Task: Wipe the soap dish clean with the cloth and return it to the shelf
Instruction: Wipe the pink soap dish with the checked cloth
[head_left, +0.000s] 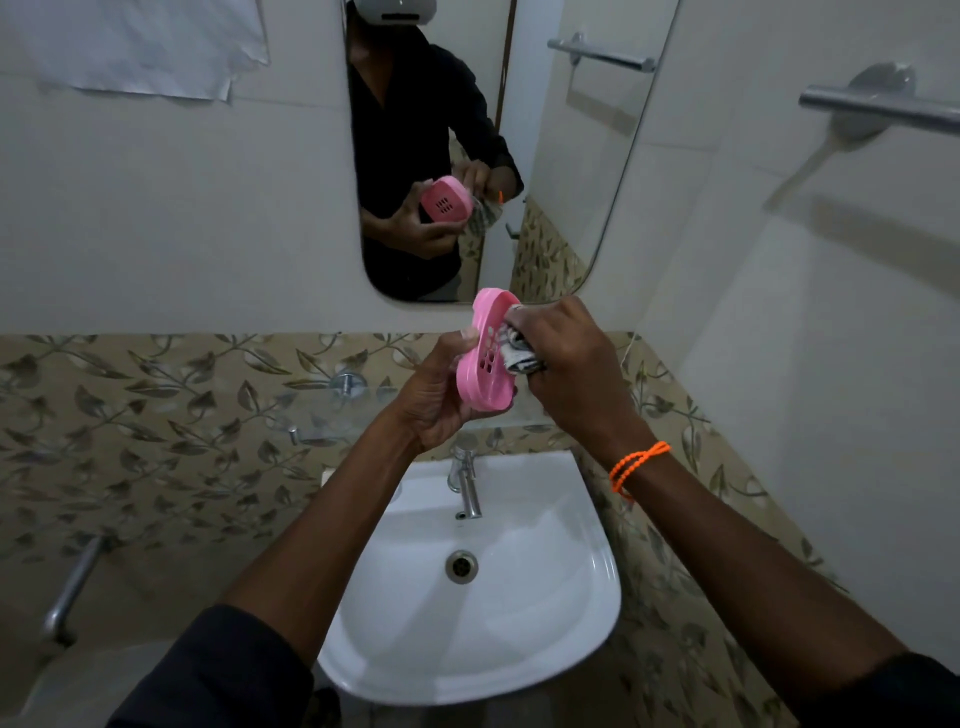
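Note:
A pink oval soap dish (485, 353) with drain slots is held up on edge above the basin, its hollow side facing right. My left hand (434, 397) grips it from behind and below. My right hand (569, 364) is closed on a bunched, patterned grey-white cloth (517, 348) and presses it into the dish's inside. Most of the cloth is hidden in my fist. A clear glass shelf (322, 415) runs along the leaf-patterned tiles just behind and below my hands.
A white basin (545, 613) with a chrome tap (465, 480) sits directly below. A mirror (561, 156) on the wall reflects my hands and the dish. A towel rail (878, 106) sticks out at the upper right, and a pipe (72, 587) runs at the lower left.

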